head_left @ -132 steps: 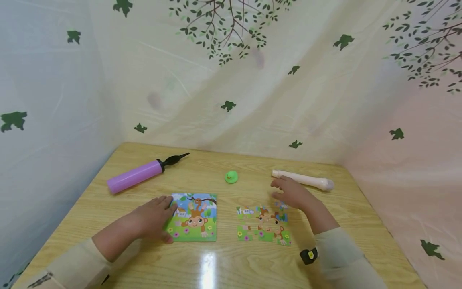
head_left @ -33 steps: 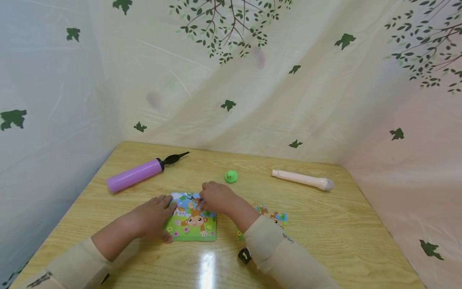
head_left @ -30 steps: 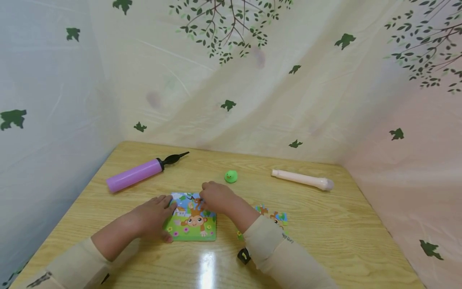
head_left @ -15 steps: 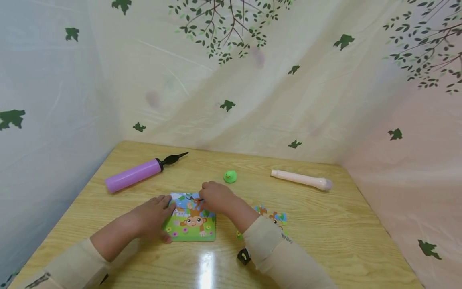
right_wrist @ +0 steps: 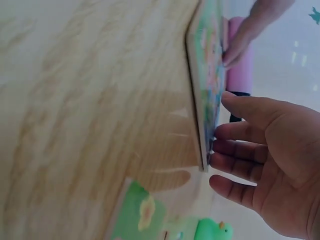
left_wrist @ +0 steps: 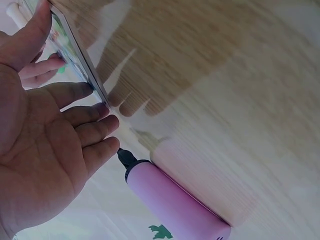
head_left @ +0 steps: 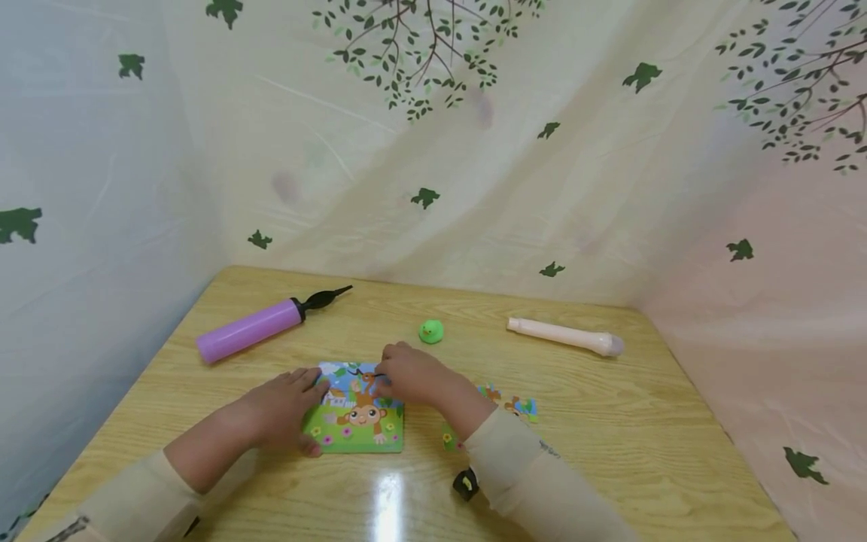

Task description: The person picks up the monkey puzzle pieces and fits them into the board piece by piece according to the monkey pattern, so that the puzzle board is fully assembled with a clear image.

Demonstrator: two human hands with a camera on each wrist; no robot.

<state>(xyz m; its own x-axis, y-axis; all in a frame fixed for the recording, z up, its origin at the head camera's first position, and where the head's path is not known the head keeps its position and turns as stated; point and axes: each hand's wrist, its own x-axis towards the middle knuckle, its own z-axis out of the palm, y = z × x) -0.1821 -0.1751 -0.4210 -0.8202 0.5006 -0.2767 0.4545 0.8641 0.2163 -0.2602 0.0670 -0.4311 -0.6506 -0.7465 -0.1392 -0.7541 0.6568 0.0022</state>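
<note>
A square jigsaw puzzle board [head_left: 359,436] with a monkey picture lies flat on the table. My left hand [head_left: 284,410] rests at its left edge; in the left wrist view the fingers of that hand [left_wrist: 47,135] stretch along the rim. Over the board's upper right corner is my right hand [head_left: 416,376], its fingertips at the picture. The right wrist view shows this hand [right_wrist: 280,145] with thumb and fingers apart, and no piece can be seen between them. Loose puzzle pieces [head_left: 524,408] lie right of the board, partly hidden by my right forearm.
A purple balloon pump [head_left: 250,330] with a black nozzle lies at the back left. Behind the board sits a small green rubber duck [head_left: 431,331]. At the back right is a pale tube-shaped thing [head_left: 565,336]. A printed cloth hangs behind the table [head_left: 609,467].
My right hand has gone from the loose pieces to the board's upper right corner, and the blue piece at the group's top right is gone. Lately it has shifted slightly right. My left hand stays.
</note>
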